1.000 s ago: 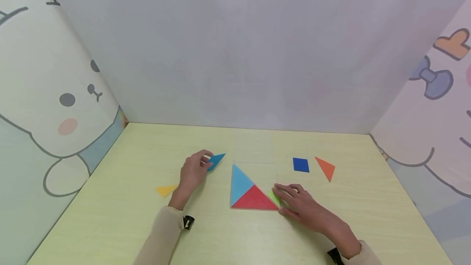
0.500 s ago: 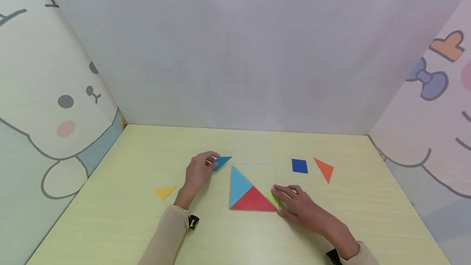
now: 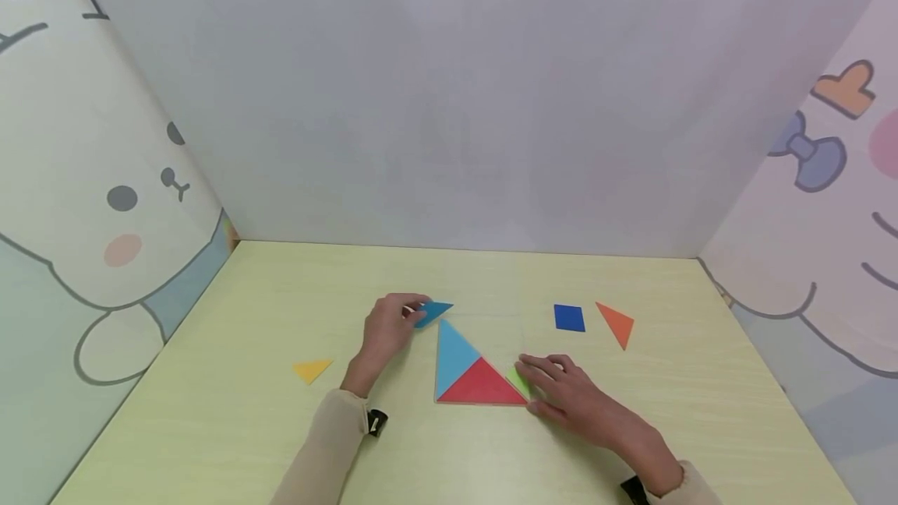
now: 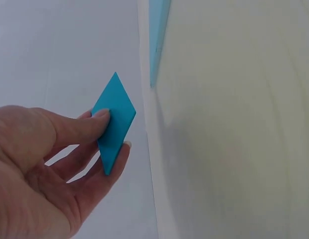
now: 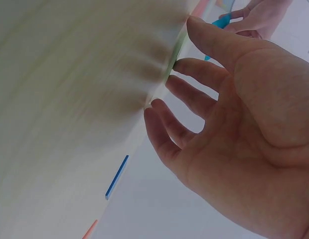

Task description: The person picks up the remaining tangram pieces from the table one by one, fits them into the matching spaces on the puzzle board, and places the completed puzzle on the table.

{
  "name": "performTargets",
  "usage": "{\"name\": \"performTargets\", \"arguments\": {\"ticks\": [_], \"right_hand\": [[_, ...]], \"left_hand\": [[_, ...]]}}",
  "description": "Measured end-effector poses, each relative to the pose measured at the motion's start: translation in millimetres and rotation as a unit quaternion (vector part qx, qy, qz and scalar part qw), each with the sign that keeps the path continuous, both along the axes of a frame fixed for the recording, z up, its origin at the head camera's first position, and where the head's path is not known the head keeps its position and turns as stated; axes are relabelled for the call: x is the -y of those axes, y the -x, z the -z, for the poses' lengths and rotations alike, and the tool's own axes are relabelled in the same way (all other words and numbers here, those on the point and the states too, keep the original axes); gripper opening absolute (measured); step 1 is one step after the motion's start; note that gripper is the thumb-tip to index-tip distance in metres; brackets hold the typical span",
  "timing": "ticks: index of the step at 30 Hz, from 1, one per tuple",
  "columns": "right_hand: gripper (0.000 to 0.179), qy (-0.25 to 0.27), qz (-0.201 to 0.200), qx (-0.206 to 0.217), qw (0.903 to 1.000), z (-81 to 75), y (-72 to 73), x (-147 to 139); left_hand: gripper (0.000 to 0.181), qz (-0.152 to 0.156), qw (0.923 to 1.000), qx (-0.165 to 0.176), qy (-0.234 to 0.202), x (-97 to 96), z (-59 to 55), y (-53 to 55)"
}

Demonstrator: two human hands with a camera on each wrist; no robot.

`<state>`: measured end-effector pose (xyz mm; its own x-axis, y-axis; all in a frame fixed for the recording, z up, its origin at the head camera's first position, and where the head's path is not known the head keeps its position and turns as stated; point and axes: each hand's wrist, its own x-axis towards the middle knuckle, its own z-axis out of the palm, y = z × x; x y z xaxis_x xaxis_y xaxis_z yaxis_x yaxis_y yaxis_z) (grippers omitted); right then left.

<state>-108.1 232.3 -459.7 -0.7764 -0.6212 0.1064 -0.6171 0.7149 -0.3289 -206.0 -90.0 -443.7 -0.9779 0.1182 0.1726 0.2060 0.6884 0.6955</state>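
My left hand (image 3: 389, 331) pinches a blue parallelogram tangram piece (image 4: 118, 117) between thumb and fingers. In the left wrist view the piece is held up off the table. In the head view it is just behind the top corner of a light blue triangle (image 3: 454, 358). That triangle lies edge to edge with a red triangle (image 3: 484, 384). Against the red one's right slanting side is a green piece (image 3: 517, 380), partly covered by my right hand (image 3: 571, 404). The right fingertips rest on and beside the green piece, loosely bent and spread.
A yellow triangle (image 3: 312, 370) lies at left on the pale wooden table (image 3: 210, 443). Behind my right hand are a dark blue square (image 3: 569, 318) and an orange triangle (image 3: 617, 324). Grey and cartoon-printed panels (image 3: 449, 100) enclose the back and sides.
My left hand has carried the blue parallelogram to the right and slightly nearer, toward the light blue triangle's top corner. The right hand stays at the green piece.
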Motion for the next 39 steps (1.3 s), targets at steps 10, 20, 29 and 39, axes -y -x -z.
{"name": "performTargets", "arguments": {"ticks": [10, 20, 29, 39], "right_hand": [[0.057, 0.002, 0.000, -0.003, 1.0000, -0.2, -0.4, 1.1], [0.057, -0.005, 0.010, 0.022, 0.9997, -2.3, -1.2, 2.3], [0.058, -0.007, 0.011, 0.023, 0.9996, -4.2, -0.8, 3.1], [0.058, -0.010, 0.009, 0.010, 0.9999, -2.5, -0.1, 2.1]], "left_hand": [[0.023, 0.017, 0.9997, 0.019, 0.002, -9.9, 0.9, 3.3], [0.026, 0.059, 0.9982, 0.005, 0.000, -17.7, 2.7, 6.9], [0.025, 0.109, 0.9938, -0.004, -0.025, -24.6, 5.4, 12.2], [0.026, 0.144, 0.9892, 0.010, -0.025, -31.4, 4.8, 17.1]]}}
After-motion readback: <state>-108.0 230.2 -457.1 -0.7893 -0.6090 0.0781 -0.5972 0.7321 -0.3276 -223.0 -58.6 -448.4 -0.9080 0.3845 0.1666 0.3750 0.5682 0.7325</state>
